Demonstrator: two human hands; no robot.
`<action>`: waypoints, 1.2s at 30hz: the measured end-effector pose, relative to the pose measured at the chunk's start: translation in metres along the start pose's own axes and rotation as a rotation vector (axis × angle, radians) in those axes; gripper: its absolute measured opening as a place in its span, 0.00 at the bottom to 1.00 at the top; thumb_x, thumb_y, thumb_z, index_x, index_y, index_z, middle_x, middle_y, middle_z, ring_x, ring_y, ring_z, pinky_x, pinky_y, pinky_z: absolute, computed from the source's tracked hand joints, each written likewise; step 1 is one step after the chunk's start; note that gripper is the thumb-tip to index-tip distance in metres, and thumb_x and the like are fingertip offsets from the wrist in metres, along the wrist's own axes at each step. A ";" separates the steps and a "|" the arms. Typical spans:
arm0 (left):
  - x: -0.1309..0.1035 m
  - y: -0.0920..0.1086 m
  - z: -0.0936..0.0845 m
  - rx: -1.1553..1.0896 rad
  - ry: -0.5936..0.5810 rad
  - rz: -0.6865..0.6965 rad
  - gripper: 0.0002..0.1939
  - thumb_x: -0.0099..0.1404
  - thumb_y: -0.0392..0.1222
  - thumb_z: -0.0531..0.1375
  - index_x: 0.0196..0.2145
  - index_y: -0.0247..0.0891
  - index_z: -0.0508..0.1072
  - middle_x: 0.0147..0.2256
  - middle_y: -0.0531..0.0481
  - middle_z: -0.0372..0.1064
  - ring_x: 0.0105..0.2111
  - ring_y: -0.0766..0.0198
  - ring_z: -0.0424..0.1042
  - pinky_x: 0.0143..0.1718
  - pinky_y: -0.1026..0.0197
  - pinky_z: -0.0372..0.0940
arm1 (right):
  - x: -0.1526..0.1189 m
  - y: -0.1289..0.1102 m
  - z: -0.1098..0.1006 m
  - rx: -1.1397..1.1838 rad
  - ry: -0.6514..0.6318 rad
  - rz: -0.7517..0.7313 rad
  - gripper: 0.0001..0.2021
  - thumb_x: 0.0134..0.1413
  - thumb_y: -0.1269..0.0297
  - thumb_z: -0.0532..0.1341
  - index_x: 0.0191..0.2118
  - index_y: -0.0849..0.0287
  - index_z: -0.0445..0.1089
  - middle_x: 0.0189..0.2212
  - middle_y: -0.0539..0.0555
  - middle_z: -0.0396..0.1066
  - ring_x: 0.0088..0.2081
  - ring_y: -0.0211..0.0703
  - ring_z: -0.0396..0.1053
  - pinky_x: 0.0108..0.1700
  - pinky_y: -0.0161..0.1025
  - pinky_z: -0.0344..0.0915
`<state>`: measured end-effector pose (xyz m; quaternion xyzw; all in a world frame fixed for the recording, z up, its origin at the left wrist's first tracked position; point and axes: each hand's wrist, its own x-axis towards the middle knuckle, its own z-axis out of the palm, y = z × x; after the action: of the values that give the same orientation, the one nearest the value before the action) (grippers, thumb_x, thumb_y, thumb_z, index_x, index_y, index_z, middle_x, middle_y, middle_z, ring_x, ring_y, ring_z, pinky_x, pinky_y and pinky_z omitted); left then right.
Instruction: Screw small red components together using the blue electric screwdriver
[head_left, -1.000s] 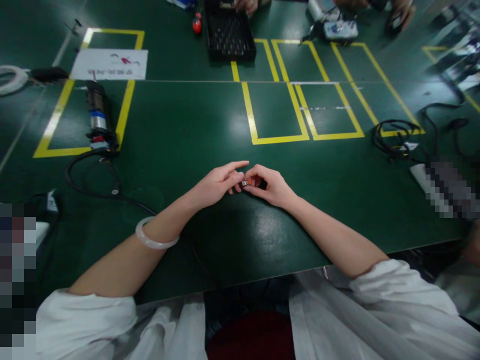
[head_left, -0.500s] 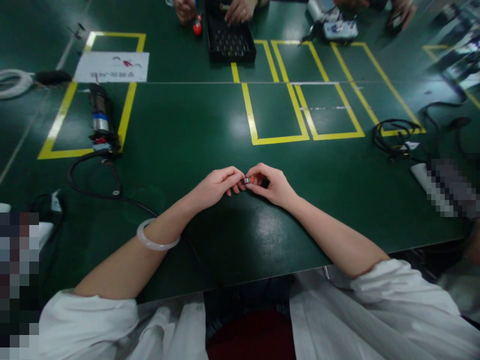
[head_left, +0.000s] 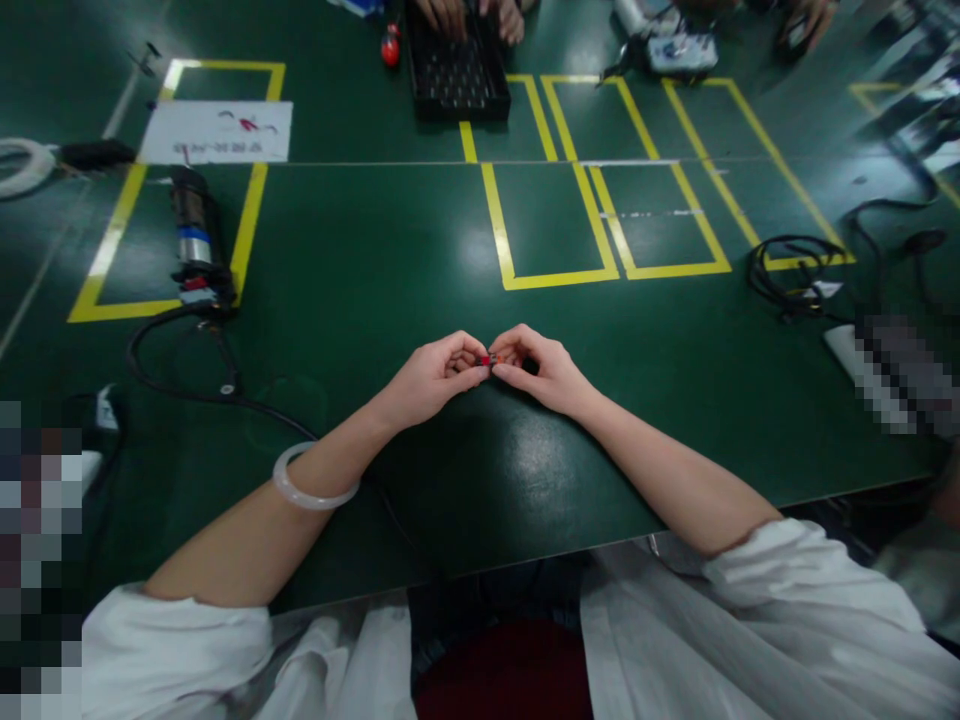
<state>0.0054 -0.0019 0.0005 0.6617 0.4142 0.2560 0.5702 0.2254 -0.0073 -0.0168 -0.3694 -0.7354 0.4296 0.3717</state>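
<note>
Just above the green table, my left hand (head_left: 439,380) and my right hand (head_left: 541,368) meet fingertip to fingertip. Between them is a small red and orange part (head_left: 487,361), too small to name and mostly covered by fingers. My left thumb and fingers pinch its red end. The right thumb and forefinger pinch its orange end. A pale bangle (head_left: 311,478) circles my left wrist.
A tool with a blue band (head_left: 195,240) and a black cable lies at left, near a white sheet (head_left: 217,132). Across the table a person's hands (head_left: 469,18) reach into a black tray (head_left: 461,105). Coiled black cable (head_left: 795,275) lies at right, beyond yellow tape outlines.
My left fingers have shifted their pinch, and a red end of the small part now shows. Across the table, one of the person's hands has moved away from the red object to the black tray.
</note>
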 end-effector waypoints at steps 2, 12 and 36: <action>0.000 -0.001 0.001 -0.009 0.004 0.010 0.18 0.65 0.52 0.67 0.43 0.35 0.72 0.35 0.48 0.72 0.33 0.64 0.71 0.35 0.62 0.67 | 0.000 0.000 -0.001 0.009 0.000 0.020 0.09 0.65 0.57 0.63 0.42 0.57 0.70 0.33 0.49 0.73 0.33 0.37 0.70 0.36 0.36 0.67; 0.000 -0.001 0.001 -0.046 0.029 0.005 0.18 0.66 0.50 0.67 0.43 0.34 0.71 0.36 0.47 0.72 0.35 0.64 0.72 0.37 0.62 0.68 | 0.000 0.004 0.001 0.016 0.016 -0.072 0.06 0.61 0.64 0.65 0.43 0.57 0.70 0.37 0.51 0.71 0.32 0.37 0.69 0.36 0.37 0.66; -0.001 -0.002 0.003 0.054 0.072 0.081 0.14 0.66 0.47 0.66 0.42 0.35 0.71 0.39 0.46 0.72 0.38 0.62 0.73 0.37 0.62 0.68 | -0.002 0.001 0.003 -0.187 0.019 -0.148 0.07 0.60 0.71 0.62 0.43 0.55 0.68 0.38 0.52 0.72 0.37 0.40 0.70 0.40 0.39 0.69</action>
<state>0.0069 -0.0041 -0.0017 0.6834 0.4142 0.2912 0.5260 0.2242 -0.0102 -0.0191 -0.3512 -0.7939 0.3272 0.3733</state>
